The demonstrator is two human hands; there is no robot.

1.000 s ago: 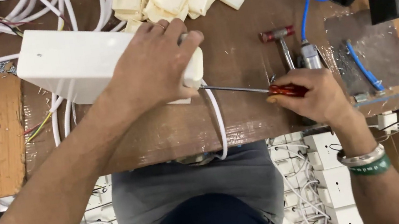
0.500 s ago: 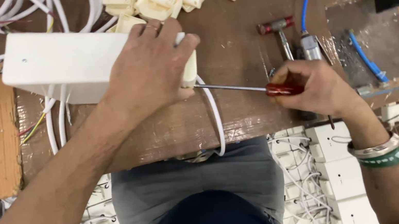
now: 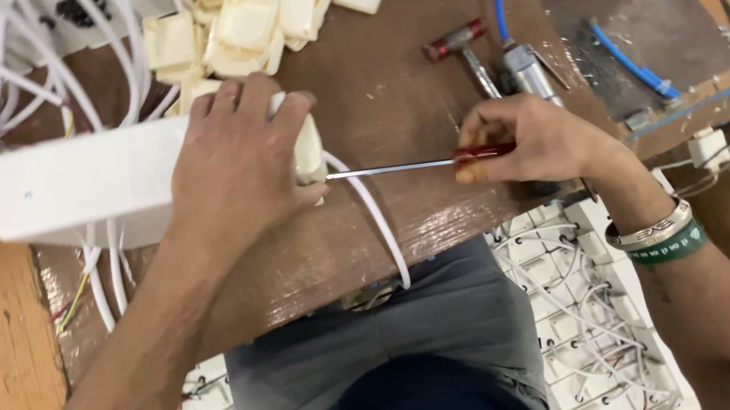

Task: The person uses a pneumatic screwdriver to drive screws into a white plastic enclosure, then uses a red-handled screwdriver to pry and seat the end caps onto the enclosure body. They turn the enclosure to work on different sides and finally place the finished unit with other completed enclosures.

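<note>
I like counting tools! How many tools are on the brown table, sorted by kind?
Screwdriver, held in the right hand: 1
Small hammer: 1
Silver air tool on the blue hose: 1
Total: 3

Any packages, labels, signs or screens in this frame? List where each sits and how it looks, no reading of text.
No packages, signs or screens in view.
Green wristband: on the right hand's wrist beside a metal bangle; narrow band with small pale lettering.
White box: long plain casing under the left hand; no label visible.
</note>
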